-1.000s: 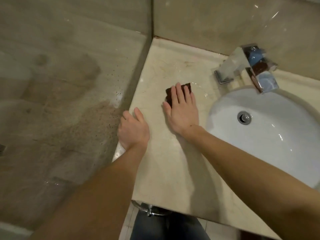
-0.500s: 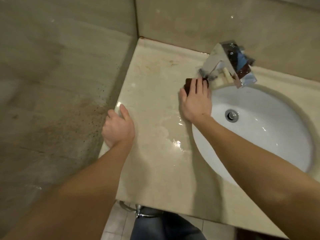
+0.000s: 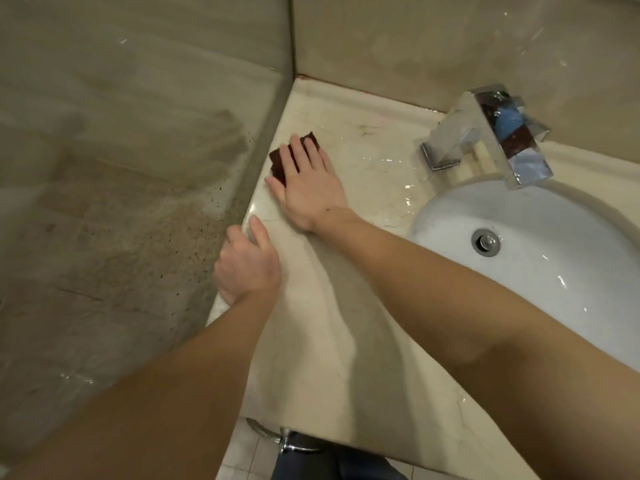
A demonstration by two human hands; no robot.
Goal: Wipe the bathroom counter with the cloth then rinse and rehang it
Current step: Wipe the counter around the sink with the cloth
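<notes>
A small dark red-brown cloth (image 3: 277,160) lies flat on the beige marble counter (image 3: 346,341), close to the left wall. My right hand (image 3: 308,183) presses on it with straight fingers and covers most of it. My left hand (image 3: 247,265) rests on the counter's left edge beside the wall, thumb on top and fingers hidden over the edge. A wet sheen shows on the counter between the cloth and the faucet.
A chrome faucet (image 3: 485,133) stands at the back, over a white oval sink basin (image 3: 540,271) with a metal drain (image 3: 486,241). Tiled walls close in the left and back. A metal rail (image 3: 287,441) shows below the counter's front edge.
My right hand slid the cloth from beside the faucet base leftward to the wall side of the counter. My left hand stayed on the left edge.
</notes>
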